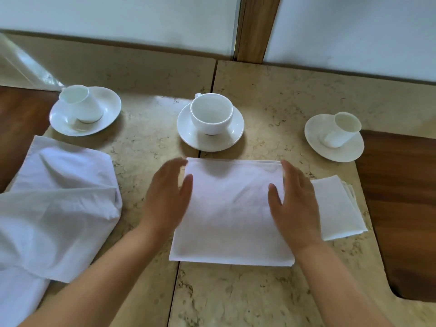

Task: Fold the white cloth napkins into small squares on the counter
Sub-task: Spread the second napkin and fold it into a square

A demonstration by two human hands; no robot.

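A white napkin [230, 215], folded into a broad rectangle, lies flat in the middle of the beige stone counter [236, 298]. My left hand [167, 199] is at its left edge with fingers straight and slightly blurred. My right hand [295, 204] rests flat on its right edge, fingers straight. A smaller folded napkin stack [337, 208] lies just right of my right hand. A heap of loose white napkins [56, 201] lies at the left.
Three white cups on saucers stand along the back: left [82, 109], centre [211, 121], right [335, 135]. Dark wood surfaces flank the counter at the left [18, 123] and right [401, 197]. A wall with a wooden post [257, 27] rises behind.
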